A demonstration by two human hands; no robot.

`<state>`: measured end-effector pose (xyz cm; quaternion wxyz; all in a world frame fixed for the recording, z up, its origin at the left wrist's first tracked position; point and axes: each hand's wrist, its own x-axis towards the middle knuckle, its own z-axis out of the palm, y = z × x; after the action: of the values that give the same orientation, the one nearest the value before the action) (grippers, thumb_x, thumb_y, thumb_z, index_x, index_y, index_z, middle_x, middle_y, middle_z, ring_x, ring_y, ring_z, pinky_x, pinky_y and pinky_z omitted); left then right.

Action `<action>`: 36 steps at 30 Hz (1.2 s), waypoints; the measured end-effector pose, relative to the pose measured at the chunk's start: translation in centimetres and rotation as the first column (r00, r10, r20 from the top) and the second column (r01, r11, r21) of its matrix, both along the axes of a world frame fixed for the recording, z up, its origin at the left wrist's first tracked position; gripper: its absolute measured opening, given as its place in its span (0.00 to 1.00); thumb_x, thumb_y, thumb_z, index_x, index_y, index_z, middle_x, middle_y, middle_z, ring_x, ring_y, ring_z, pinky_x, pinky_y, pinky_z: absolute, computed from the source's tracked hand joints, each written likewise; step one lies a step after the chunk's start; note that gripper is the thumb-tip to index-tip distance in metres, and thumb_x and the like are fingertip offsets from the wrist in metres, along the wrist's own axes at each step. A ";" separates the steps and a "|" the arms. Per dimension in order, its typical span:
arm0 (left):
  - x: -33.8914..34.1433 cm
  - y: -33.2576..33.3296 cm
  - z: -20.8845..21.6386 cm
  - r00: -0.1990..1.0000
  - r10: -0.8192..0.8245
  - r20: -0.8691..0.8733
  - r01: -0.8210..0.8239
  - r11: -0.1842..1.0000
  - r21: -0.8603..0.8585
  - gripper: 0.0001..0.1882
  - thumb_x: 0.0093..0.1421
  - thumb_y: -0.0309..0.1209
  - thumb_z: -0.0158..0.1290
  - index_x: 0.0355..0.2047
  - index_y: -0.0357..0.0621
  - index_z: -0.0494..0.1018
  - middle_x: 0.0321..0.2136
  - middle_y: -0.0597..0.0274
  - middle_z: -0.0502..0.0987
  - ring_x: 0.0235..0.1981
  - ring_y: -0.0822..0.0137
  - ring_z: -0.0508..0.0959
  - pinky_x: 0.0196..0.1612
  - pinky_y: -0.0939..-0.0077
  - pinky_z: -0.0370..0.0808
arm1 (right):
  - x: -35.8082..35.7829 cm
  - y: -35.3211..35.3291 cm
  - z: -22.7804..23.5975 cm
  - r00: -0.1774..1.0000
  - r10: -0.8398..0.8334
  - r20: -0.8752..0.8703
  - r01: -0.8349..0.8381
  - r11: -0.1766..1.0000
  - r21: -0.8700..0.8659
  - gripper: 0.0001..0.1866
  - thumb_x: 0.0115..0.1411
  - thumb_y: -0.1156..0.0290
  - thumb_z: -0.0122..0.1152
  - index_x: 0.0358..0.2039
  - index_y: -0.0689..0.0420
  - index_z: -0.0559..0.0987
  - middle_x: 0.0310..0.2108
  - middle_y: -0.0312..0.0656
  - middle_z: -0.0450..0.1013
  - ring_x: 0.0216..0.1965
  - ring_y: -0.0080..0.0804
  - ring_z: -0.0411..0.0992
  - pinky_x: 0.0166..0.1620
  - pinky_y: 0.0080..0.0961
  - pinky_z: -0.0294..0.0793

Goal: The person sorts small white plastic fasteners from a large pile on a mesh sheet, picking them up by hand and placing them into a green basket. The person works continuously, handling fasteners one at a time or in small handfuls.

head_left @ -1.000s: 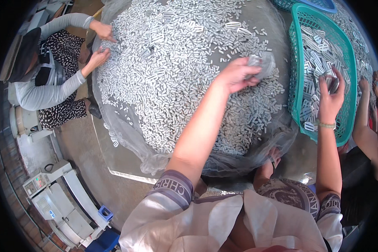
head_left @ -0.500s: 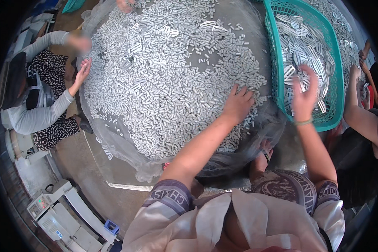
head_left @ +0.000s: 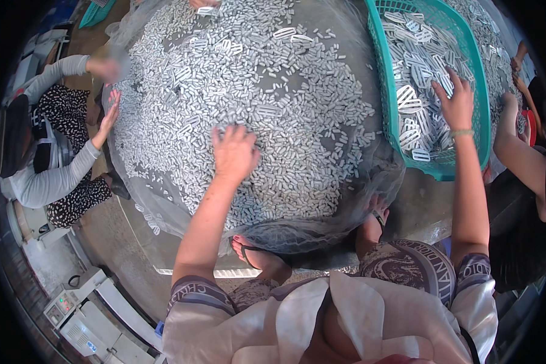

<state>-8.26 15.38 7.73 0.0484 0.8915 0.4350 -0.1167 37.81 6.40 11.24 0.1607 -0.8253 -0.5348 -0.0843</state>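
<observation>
My left hand (head_left: pixel 233 153) lies over a broad pile of small silver tube-like pieces (head_left: pixel 285 188), its fingers spread and pointing away from me. Just right of its fingertips, a flat slotted silver slide buckle (head_left: pixel 269 111) rests on the pile. Over the teal plastic basket (head_left: pixel 379 79) at the right is my right hand (head_left: pixel 458 108), open, fingers apart, with nothing visible in it. Below it, the basket holds many slotted slide buckles (head_left: pixel 409 100). More such buckles (head_left: pixel 285 33) lie scattered among the small pieces.
Thin translucent netting (head_left: pixel 297 233) spreads under the pile. At the left a co-worker (head_left: pixel 48 139) reaches to the pile's edge; another person's hand shows at the top. A co-worker's arm (head_left: pixel 515 133) is beyond the basket. A grey machine (head_left: pixel 97 315) stands lower left.
My left hand has swept left across the pile from its right side. My right hand stays over the basket, slightly farther right. The view has shifted a little.
</observation>
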 end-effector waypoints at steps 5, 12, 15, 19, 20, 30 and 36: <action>0.8 -0.5 0.9 0.982 0.186 -0.036 -0.174 0.959 0.226 0.18 0.46 0.34 0.56 0.39 0.47 0.73 0.50 0.52 0.65 0.54 0.52 0.62 0.56 0.40 0.51 | 3.1 0.8 -2.0 0.991 -0.005 -0.137 -0.030 0.966 -0.257 0.27 0.43 0.54 0.68 0.40 0.58 0.76 0.40 0.54 0.71 0.42 0.49 0.70 0.46 0.37 0.68; 5.6 -11.3 -3.6 0.776 -0.490 0.397 0.581 0.800 -0.149 0.20 0.46 0.42 0.56 0.40 0.52 0.72 0.48 0.60 0.67 0.54 0.59 0.62 0.58 0.53 0.54 | 3.5 1.7 -1.3 0.970 0.025 -0.241 -0.071 0.980 -0.184 0.21 0.41 0.61 0.70 0.32 0.59 0.74 0.25 0.44 0.71 0.27 0.35 0.70 0.35 0.28 0.69; 3.0 -8.5 -4.4 0.839 -0.445 0.313 0.505 0.851 -0.143 0.21 0.45 0.46 0.56 0.39 0.53 0.72 0.45 0.64 0.68 0.53 0.61 0.62 0.57 0.56 0.55 | 3.7 0.1 0.4 0.970 0.100 -0.223 -0.127 0.986 -0.111 0.17 0.46 0.65 0.67 0.32 0.60 0.71 0.24 0.39 0.70 0.24 0.26 0.67 0.30 0.22 0.67; 0.1 -3.1 -1.3 0.927 -0.374 0.011 0.372 0.917 -0.143 0.16 0.48 0.44 0.54 0.36 0.52 0.73 0.44 0.64 0.69 0.50 0.63 0.64 0.54 0.54 0.57 | -0.6 -2.5 5.7 0.538 0.007 -0.843 -0.020 1.000 -0.004 0.10 0.55 0.71 0.60 0.34 0.60 0.70 0.28 0.35 0.70 0.25 0.17 0.68 0.27 0.12 0.64; 0.0 -2.3 -0.5 0.928 -0.360 -0.093 0.345 0.927 -0.145 0.14 0.50 0.42 0.52 0.35 0.51 0.73 0.43 0.64 0.69 0.50 0.63 0.65 0.52 0.53 0.57 | -2.0 -3.1 6.4 0.441 0.044 -0.897 -0.053 0.998 0.023 0.10 0.55 0.72 0.59 0.35 0.59 0.69 0.29 0.36 0.71 0.26 0.18 0.69 0.28 0.13 0.65; 4.2 3.8 -4.3 0.979 -0.068 0.191 0.041 0.989 0.140 0.12 0.51 0.34 0.53 0.36 0.48 0.76 0.36 0.61 0.73 0.41 0.60 0.70 0.45 0.65 0.68 | -19.6 -4.4 1.3 -0.100 -0.209 -0.973 -0.508 0.851 -0.131 0.13 0.44 0.78 0.64 0.33 0.62 0.74 0.42 0.44 0.70 0.42 0.28 0.68 0.43 0.23 0.70; 6.6 0.8 -1.9 0.757 0.411 0.509 -0.257 0.902 -0.347 0.10 0.56 0.34 0.48 0.31 0.41 0.72 0.28 0.53 0.76 0.32 0.56 0.75 0.34 0.63 0.70 | -19.0 -6.1 -10.0 0.165 -0.374 -0.913 -0.230 0.885 -0.405 0.21 0.47 0.79 0.63 0.43 0.64 0.70 0.30 0.42 0.74 0.33 0.27 0.73 0.38 0.22 0.73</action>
<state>-1.71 16.20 5.80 0.3109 0.7780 0.5345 0.1109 18.83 0.29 1.28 0.2635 -0.7180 -0.2638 0.5878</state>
